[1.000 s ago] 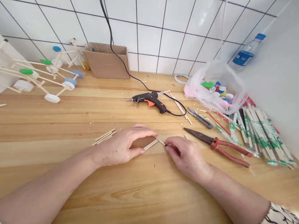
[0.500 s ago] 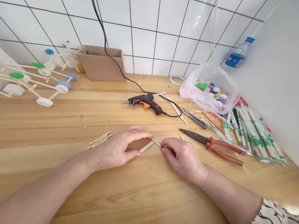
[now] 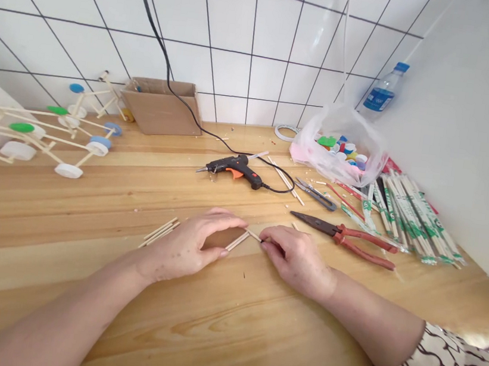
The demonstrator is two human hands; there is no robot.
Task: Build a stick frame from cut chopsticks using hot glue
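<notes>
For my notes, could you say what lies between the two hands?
Short wooden sticks lie between the left hand and right hand, in the head view.

- Left hand (image 3: 186, 247) and right hand (image 3: 295, 259) side by side on the table (image 3: 160, 340), close together
- Short stick (image 3: 237, 241) between the hands, just past the left hand's fingertips
- Thin stick (image 3: 254, 236) between the hands, its end in the right hand's fingers
- Loose sticks (image 3: 159, 232) just left of the left hand
- Pliers (image 3: 341, 235) right of the right hand, snips (image 3: 315, 195) behind them
- Chopsticks (image 3: 406, 219) in bundles, farther right
- Glue gun (image 3: 232, 168) ahead of the hands
- Caps (image 3: 343, 148) in a bag (image 3: 302, 154), behind the snips
- Tape (image 3: 285, 132) just left of the bag
- Bottle (image 3: 380, 93) behind the bag
- Box (image 3: 158, 105) ahead of the left hand, behind the glue gun
- Stick-and-cap models (image 3: 52, 134) far left of the left hand
</notes>
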